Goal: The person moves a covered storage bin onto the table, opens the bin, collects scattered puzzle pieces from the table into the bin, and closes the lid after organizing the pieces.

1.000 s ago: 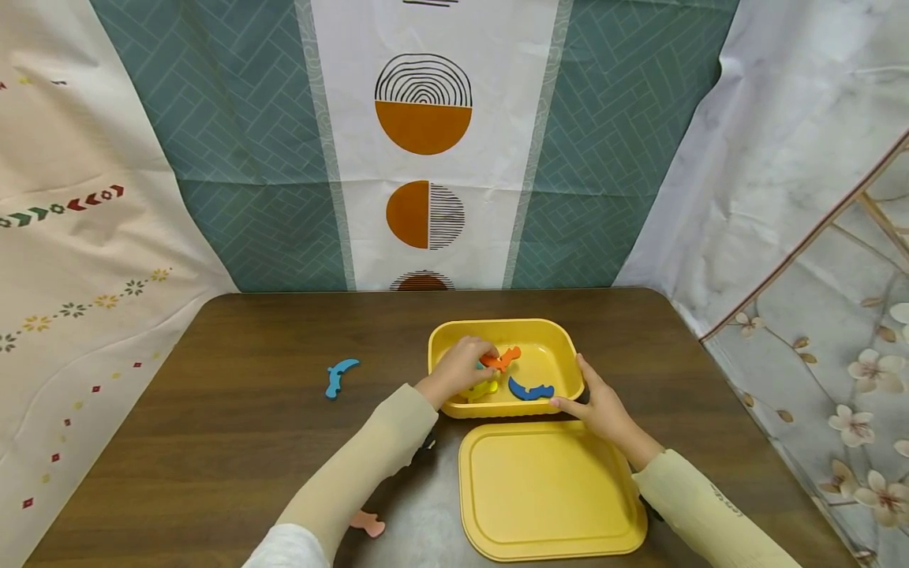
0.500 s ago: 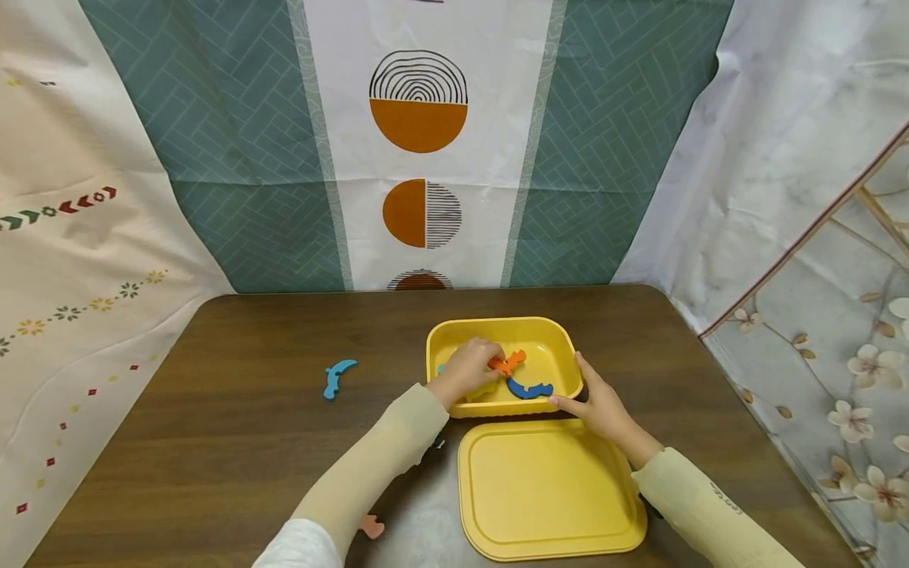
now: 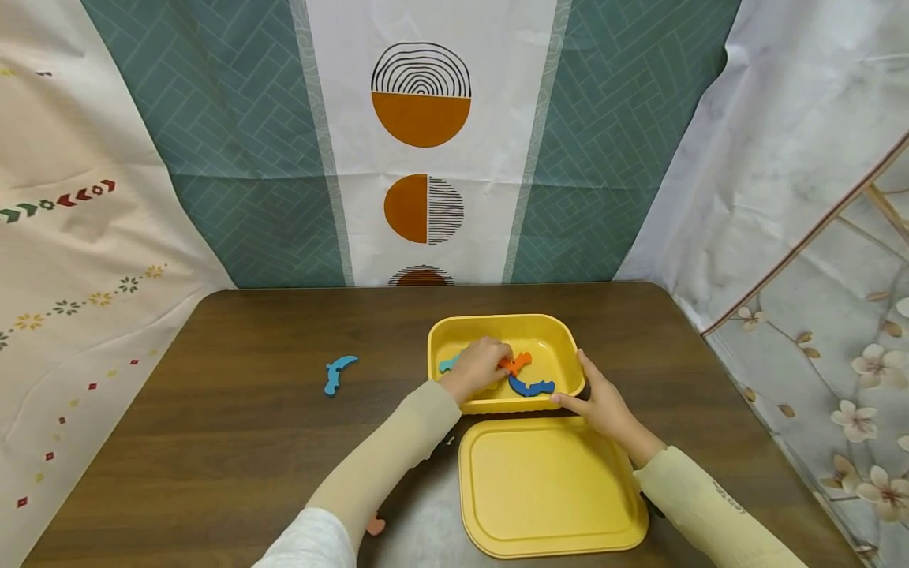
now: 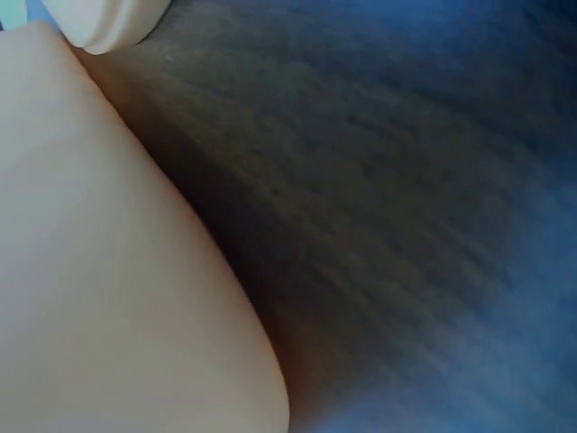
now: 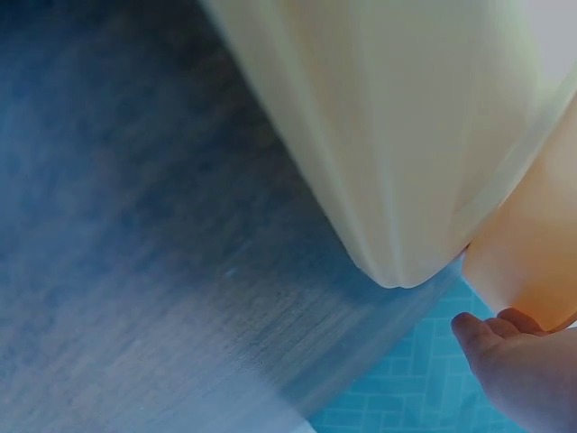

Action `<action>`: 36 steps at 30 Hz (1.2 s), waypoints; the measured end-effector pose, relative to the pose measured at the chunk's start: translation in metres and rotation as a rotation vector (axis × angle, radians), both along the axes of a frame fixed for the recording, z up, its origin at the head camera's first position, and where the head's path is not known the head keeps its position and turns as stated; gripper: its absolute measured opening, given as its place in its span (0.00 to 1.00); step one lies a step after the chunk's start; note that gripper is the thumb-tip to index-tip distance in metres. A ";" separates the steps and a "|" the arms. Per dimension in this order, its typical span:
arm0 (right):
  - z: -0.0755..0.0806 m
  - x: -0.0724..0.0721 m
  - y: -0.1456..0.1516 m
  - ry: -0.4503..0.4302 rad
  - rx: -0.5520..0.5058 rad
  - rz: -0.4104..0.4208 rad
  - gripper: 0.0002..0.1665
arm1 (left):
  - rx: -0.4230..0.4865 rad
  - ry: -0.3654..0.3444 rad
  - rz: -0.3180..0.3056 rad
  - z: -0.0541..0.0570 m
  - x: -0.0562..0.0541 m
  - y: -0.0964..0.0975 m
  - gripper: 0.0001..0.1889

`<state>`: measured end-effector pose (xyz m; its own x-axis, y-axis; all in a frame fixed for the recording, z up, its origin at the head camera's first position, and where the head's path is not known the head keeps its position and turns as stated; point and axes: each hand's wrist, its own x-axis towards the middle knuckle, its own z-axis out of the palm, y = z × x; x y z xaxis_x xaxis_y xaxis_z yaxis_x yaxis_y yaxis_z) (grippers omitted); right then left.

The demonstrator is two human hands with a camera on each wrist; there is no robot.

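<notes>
My left hand (image 3: 481, 364) reaches into the yellow box (image 3: 529, 405) and pinches an orange wooden-looking piece (image 3: 521, 363) with a notched outline. Beside it in the box lie a curved dark blue piece (image 3: 533, 388) and a light teal piece (image 3: 449, 364), partly covered by the hand. With thumb at the front rim and fingers along the right side, my right hand (image 3: 604, 402) holds the box's near right corner. In the right wrist view, the fingertips (image 5: 475, 332) meet the box wall (image 5: 532, 244). The left wrist view shows mostly arm, with a box corner (image 4: 113, 23) at the top.
The yellow lid (image 3: 554, 485) lies flat in front of the box, below the right arm. A curved light blue piece (image 3: 338, 373) rests on the brown table (image 3: 248, 410) to the left. Near the front, the left sleeve partly hides a pink piece (image 3: 375, 525).
My left hand has moved a little to the right inside the box, and the orange piece with it. More of the teal piece shows behind the hand. The right hand stays at the box corner.
</notes>
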<state>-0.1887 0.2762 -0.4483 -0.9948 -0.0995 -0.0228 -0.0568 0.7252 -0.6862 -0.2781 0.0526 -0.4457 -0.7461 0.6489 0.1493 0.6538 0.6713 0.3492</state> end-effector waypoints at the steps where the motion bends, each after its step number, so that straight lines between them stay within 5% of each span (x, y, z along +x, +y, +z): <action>1: 0.000 0.000 0.000 -0.001 -0.001 -0.002 0.61 | 0.005 0.009 -0.007 0.000 0.000 0.001 0.05; 8: 0.001 -0.001 0.001 0.001 0.003 -0.009 0.61 | 0.040 0.018 -0.015 -0.003 0.000 0.003 0.05; 15: 0.000 -0.001 0.001 0.007 -0.002 -0.005 0.61 | -0.015 -0.029 0.030 -0.004 -0.001 0.004 0.09; 22: -0.002 0.000 0.001 0.005 -0.014 0.005 0.62 | -0.057 -0.004 0.065 -0.005 0.001 0.002 0.12; 36: -0.002 0.000 0.001 0.000 -0.015 -0.001 0.61 | -0.012 0.033 0.134 0.005 0.003 -0.020 0.14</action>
<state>-0.1890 0.2776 -0.4503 -0.9949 -0.0990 -0.0212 -0.0563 0.7152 -0.6967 -0.2755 0.0329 -0.4410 -0.8210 0.5456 0.1679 0.5689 0.7573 0.3207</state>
